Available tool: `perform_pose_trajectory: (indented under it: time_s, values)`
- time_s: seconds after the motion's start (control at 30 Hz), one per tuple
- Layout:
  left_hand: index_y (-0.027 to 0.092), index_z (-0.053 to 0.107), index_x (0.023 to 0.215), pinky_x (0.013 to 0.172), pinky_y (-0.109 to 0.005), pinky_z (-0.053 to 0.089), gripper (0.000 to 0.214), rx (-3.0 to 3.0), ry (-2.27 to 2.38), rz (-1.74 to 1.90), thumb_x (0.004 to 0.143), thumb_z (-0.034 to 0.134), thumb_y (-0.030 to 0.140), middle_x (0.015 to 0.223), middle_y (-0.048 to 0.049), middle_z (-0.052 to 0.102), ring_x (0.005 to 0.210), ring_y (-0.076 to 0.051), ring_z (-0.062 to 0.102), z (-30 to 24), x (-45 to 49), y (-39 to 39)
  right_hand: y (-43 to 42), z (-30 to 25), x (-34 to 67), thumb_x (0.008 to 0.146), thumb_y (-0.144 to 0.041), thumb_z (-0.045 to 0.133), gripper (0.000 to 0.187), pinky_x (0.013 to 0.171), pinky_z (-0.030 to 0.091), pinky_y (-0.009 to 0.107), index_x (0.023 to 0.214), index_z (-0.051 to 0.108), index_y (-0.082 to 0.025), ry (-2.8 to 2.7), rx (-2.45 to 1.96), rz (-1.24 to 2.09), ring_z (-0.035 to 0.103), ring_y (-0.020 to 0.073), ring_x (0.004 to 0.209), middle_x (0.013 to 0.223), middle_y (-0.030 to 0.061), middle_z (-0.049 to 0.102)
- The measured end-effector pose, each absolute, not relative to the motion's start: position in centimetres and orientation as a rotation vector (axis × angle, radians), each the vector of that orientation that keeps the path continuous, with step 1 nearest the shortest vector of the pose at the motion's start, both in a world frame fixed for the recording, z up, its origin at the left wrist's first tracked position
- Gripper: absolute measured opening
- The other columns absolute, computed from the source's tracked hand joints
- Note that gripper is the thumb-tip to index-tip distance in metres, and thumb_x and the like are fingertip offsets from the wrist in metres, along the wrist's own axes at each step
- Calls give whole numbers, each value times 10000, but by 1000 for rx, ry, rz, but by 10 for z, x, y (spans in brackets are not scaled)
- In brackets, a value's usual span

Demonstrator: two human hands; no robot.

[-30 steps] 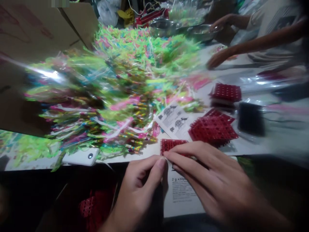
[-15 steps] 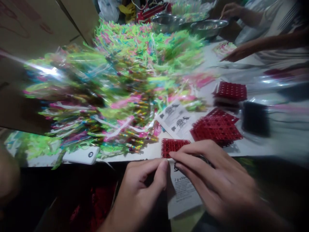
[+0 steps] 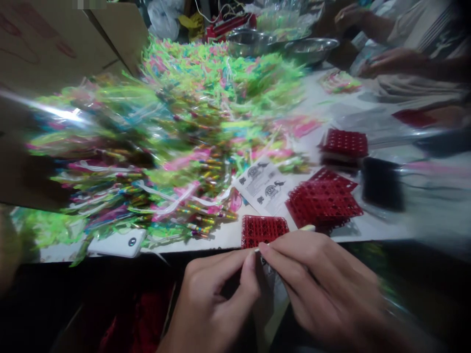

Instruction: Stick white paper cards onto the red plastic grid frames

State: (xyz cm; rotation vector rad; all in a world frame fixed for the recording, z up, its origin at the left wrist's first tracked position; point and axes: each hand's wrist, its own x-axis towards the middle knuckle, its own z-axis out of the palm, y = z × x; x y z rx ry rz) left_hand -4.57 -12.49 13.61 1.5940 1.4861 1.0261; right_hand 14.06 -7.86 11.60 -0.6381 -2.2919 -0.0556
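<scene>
My left hand (image 3: 224,284) pinches the edge of a printed paper sheet (image 3: 276,289) between thumb and forefinger. Closed on the same edge, with fingertips almost touching the left thumb, is my right hand (image 3: 316,274). The paper's edge looks folded or rolled, and a pale end sticks out above the right knuckles. Most of the sheet is hidden behind my hands. Just beyond my fingertips, a red perforated piece (image 3: 264,231) lies at the table's front edge. Behind it are printed paper labels (image 3: 263,184) and a stack of red perforated pieces (image 3: 324,198).
A large pile of colourful wrapped strips (image 3: 176,127) covers the table's left and middle. Near the front edge lies a white phone (image 3: 117,242). Another red stack (image 3: 344,143) and a dark block (image 3: 382,184) stand right. Metal bowls (image 3: 312,46) and a co-worker's hands (image 3: 393,63) are farther back.
The paper has tilted so its printed face barely shows, and a pale edge now rises above my right hand. The co-worker's nearer hand has drawn back to the right.
</scene>
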Motion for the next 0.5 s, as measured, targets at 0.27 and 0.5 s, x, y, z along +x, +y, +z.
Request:
perform_pose_trajectory:
  time_s: [0.27, 0.5]
  values:
    - [192, 801, 944, 712, -167, 581, 244, 1708, 1479, 990, 1051, 583, 176, 831, 3, 793, 699, -123, 734, 140, -43, -128, -76, 109, 137, 974, 4, 598, 307, 1005, 555, 371, 1242, 726, -74, -2182, -693, 184, 708, 225, 1096, 1158, 124, 775]
    - [372, 722, 1379, 1082, -230, 567, 363, 1741, 1437, 993, 1045, 653, 495, 1377, 4, 779, 1254, -205, 742, 134, -59, -138, -70, 115, 185, 1076, -194, 551, 250, 912, 641, 343, 1216, 749, -257, -2036, -651, 410, 791, 214, 1000, 1100, 44, 807]
